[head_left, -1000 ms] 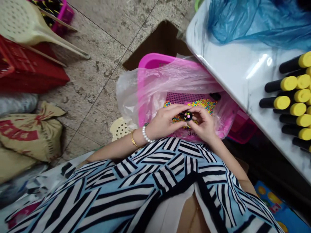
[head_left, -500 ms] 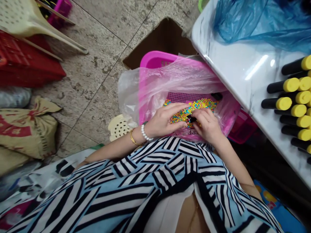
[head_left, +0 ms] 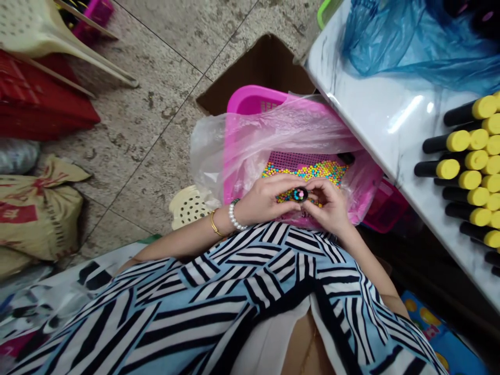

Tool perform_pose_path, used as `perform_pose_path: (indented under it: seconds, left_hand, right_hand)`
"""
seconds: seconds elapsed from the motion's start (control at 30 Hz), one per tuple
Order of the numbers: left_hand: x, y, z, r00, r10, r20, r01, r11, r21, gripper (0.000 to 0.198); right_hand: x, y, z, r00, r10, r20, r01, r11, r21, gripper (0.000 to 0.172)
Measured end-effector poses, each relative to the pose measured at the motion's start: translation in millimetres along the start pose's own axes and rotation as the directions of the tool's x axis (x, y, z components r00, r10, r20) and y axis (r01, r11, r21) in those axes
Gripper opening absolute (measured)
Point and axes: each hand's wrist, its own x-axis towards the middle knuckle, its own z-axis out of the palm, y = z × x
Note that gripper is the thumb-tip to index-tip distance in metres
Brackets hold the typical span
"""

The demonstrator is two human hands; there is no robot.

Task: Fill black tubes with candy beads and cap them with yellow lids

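A small black tube (head_left: 300, 200) stands upright over the basket, its round mouth facing me and filled with blue, pink and yellow beads. My right hand (head_left: 330, 204) pinches it from the right with thumb and fingers. From the other side, my left hand (head_left: 269, 196) curves its fingers and thumb around the tube. Under both hands lie loose coloured beads (head_left: 326, 171) on a clear plastic bag (head_left: 250, 136), which lines a pink basket (head_left: 234, 104). Another black piece (head_left: 346, 158) rests at the right end of the beads.
To the right, a white marbled table (head_left: 375, 125) carries several black tubes with yellow caps (head_left: 469, 179) and a blue plastic bag (head_left: 394, 41). A cardboard box (head_left: 261, 67) stands behind the basket. At left are a cream stool (head_left: 58, 39), a red crate (head_left: 42, 104) and a sack (head_left: 42, 208).
The black tube has come up out of the beads and turned mouth-up, now with beads in it. My left hand has closed in on it beside my right.
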Motion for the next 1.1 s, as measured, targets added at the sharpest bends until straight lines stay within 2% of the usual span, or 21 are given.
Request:
perform_pose_path:
  seconds: [0.13, 0.2, 0.27, 0.33, 0.43, 0.5, 0.6, 0.73, 0.8, 0.9, 1.0, 1.1]
  left_hand:
    - [-0.4, 5.3, -4.0, 1.000, 0.017, -0.014, -0.016, 0.999, 0.052, 0.034]
    - [0.0, 7.6, -6.7, 0.999, 0.006, -0.033, -0.003, 0.996, 0.091, 0.032]
    - [-0.1, 7.7, -7.9, 0.998, -0.040, -0.045, 0.045, 0.991, 0.127, 0.031]
    - [-0.9, 5.5, -7.3, 0.995, -0.090, -0.045, 0.096, 0.985, 0.145, 0.030]
    - [-2.3, 1.5, -4.9, 0.991, -0.129, -0.035, 0.133, 0.980, 0.145, 0.031]
    - [-2.0, 0.1, -4.1, 0.988, -0.150, -0.022, 0.151, 0.982, 0.112, 0.034]
    - [0.6, 0.0, -5.3, 0.984, -0.178, -0.017, 0.179, 0.983, 0.036, 0.038]
    - [2.9, 1.8, -7.5, 0.977, -0.210, -0.024, 0.208, 0.976, -0.066, 0.040]
    - [2.2, 3.6, -7.9, 0.967, -0.253, -0.012, 0.248, 0.955, -0.161, 0.042]
    - [0.6, 6.8, -8.9, 0.958, -0.286, -0.020, 0.273, 0.932, -0.240, 0.041]
    - [0.9, 7.2, -11.6, 0.983, -0.180, -0.036, 0.178, 0.982, -0.061, 0.036]
    - [4.9, 4.6, -16.8, 0.996, -0.084, -0.012, 0.085, 0.989, 0.123, 0.033]
  right_hand:
    - [3.4, -3.8, -12.3, 0.984, -0.103, 0.148, 0.134, 0.966, -0.221, 0.021]
    - [1.9, -3.0, -24.0, 0.982, -0.112, 0.156, 0.160, 0.924, -0.348, 0.015]
    - [-2.2, 0.3, -37.7, 0.994, -0.087, 0.064, 0.108, 0.847, -0.521, 0.011]
    - [-8.5, 4.2, -51.6, 0.996, -0.055, -0.076, -0.007, 0.767, -0.642, 0.012]
    - [-18.1, 7.3, -66.6, 0.974, -0.006, -0.226, -0.151, 0.725, -0.672, 0.015]
    - [-21.4, 7.8, -68.9, 0.964, 0.037, -0.264, -0.211, 0.713, -0.669, 0.018]
    - [-19.4, 9.0, -58.6, 0.974, 0.163, -0.160, -0.227, 0.642, -0.732, 0.024]
    - [-12.1, 14.9, -31.7, 0.942, 0.337, 0.011, -0.167, 0.496, -0.852, 0.021]
    - [-10.8, 19.5, -21.9, 0.946, 0.314, 0.084, -0.108, 0.546, -0.831, 0.015]
    - [-12.5, 26.5, -17.9, 0.971, 0.222, 0.083, -0.111, 0.737, -0.666, 0.023]
    - [-15.3, 30.4, -22.5, 0.978, 0.203, -0.040, -0.191, 0.814, -0.548, 0.037]
    - [-17.0, 29.9, -27.6, 0.992, 0.119, -0.042, -0.122, 0.811, -0.572, 0.037]
